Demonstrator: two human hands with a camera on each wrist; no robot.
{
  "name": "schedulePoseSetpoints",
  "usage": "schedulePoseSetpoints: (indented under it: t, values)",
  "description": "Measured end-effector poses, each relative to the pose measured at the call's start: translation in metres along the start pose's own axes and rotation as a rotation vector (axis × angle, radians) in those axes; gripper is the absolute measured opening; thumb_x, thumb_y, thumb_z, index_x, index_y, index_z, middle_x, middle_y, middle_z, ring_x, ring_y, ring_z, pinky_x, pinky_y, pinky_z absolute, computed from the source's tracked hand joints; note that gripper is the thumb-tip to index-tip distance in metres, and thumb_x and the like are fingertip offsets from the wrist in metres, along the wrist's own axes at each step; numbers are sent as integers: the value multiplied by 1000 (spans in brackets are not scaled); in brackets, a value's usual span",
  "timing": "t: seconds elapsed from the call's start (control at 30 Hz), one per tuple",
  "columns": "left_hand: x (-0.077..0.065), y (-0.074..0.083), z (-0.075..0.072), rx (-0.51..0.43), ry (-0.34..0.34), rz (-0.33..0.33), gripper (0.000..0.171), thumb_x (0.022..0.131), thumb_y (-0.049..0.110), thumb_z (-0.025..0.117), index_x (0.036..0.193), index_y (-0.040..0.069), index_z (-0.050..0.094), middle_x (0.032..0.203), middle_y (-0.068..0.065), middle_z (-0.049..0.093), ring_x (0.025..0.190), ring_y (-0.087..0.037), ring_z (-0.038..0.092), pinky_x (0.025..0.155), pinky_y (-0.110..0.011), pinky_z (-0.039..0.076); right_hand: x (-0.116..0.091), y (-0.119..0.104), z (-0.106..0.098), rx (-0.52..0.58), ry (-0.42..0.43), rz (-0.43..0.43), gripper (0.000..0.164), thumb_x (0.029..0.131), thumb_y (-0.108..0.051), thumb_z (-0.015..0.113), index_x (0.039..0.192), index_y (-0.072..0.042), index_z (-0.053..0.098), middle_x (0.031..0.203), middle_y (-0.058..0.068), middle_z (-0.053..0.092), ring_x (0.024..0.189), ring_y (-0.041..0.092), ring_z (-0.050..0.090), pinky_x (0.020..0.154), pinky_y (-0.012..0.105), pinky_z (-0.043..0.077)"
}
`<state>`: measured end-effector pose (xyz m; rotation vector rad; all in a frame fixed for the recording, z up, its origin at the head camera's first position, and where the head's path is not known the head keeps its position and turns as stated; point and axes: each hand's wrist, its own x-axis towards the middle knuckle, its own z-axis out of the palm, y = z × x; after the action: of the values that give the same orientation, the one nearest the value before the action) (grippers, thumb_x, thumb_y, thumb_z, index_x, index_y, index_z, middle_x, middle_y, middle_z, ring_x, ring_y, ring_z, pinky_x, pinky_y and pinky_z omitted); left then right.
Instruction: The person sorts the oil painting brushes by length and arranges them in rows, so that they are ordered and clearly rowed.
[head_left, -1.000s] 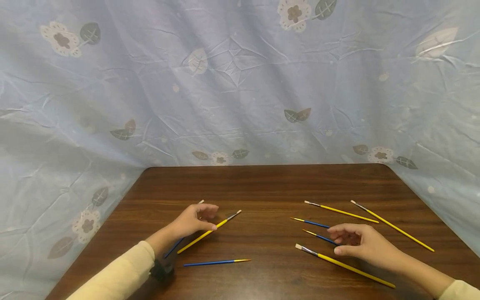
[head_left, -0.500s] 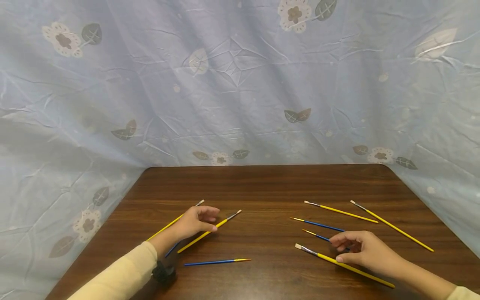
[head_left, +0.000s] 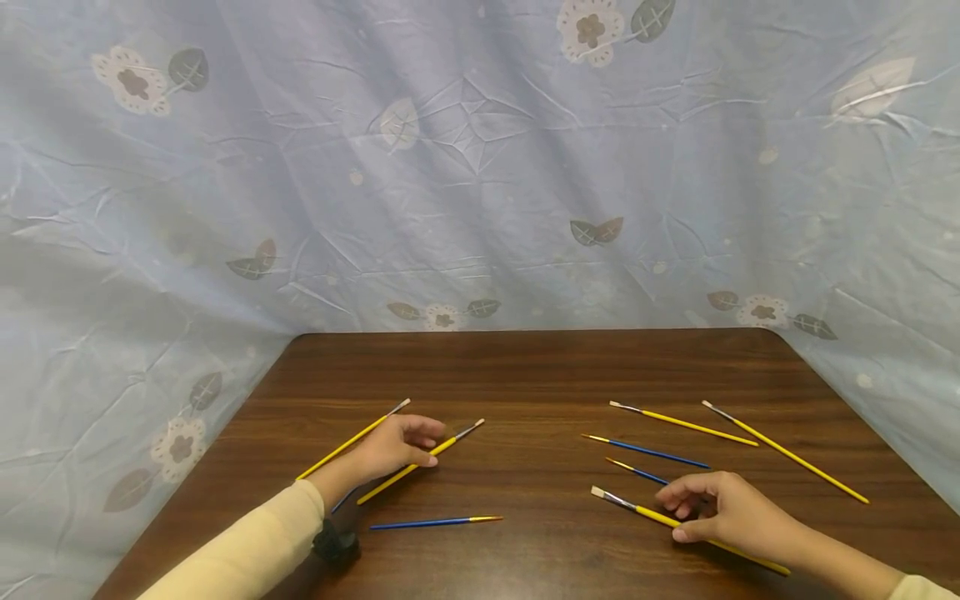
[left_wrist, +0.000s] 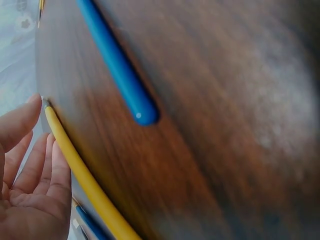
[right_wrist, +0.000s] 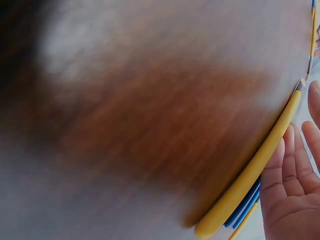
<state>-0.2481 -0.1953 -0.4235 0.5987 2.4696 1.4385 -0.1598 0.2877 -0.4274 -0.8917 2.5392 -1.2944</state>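
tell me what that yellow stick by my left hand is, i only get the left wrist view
Observer: It's a yellow paintbrush. The left hand rests on its handle, and the bristles point away to the right.
Operator: any more on that side
Observer: Yes. A second yellow brush lies behind the hand, and a blue brush lies nearer to you.
Operator: and the right hand
Observer: The right hand touches a long yellow brush on the right side of the table.
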Motion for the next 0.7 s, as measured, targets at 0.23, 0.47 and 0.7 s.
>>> schedulePoseSetpoints:
  t: [0.23, 0.47, 0.7]
  values:
    - [1, -1, 1, 31, 9, 7, 45, 76, -5, 79, 118, -8, 64, 114, -19, 66, 99, -29, 63, 82, -30, 56, -5, 6, -4, 8, -32, 2, 33, 81, -18, 79, 109, -4, 69, 94, -2, 65, 80, 13, 59, 61, 25, 53]
    - [0, -3, 2, 32, 15, 7, 43, 75, -7, 78, 116, -8, 66, 112, -17, 67, 97, -27, 63, 81, -30, 56, -10, 11, -5, 32, -34, -24, 31, 79, -15, 80, 107, -5, 70, 89, -2, 63, 76, 14, 57, 55, 25, 51]
    - [0, -6, 2, 25, 27, 9, 41, 75, -9, 77, 114, -7, 68, 110, -17, 69, 97, -27, 65, 79, -28, 57, -12, 16, -6, 30, -30, -37, 30, 77, -18, 81, 104, -8, 71, 86, -3, 62, 73, 13, 58, 55, 25, 52]
